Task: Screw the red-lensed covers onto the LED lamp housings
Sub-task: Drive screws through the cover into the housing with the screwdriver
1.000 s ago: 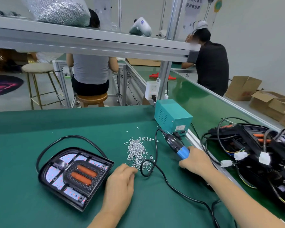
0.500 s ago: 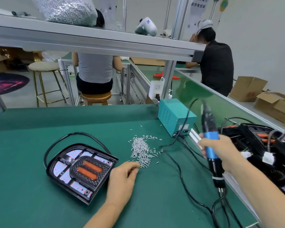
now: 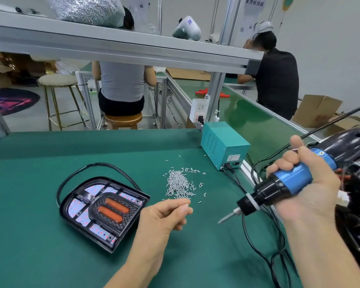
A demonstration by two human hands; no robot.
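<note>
A black LED lamp housing (image 3: 104,208) with two red lenses at its centre lies on the green bench, its black cable looping behind it. A pile of small silver screws (image 3: 180,185) sits to its right. My left hand (image 3: 164,217) hovers just right of the housing and pinches a small screw (image 3: 187,204) at its fingertips. My right hand (image 3: 303,183) grips a blue and black electric screwdriver (image 3: 287,185), raised above the bench, its bit pointing down-left towards my left hand.
A teal power box (image 3: 224,148) stands at the bench's right edge with cables running from it. Black lamp parts with wiring (image 3: 353,204) crowd the far right. An aluminium shelf rail (image 3: 121,46) spans overhead. Two people sit at benches behind.
My right hand has picked the screwdriver up off the bench and tilted it until the bit points down-left. My left hand has left the screw pile, lifting a pinched screw.
</note>
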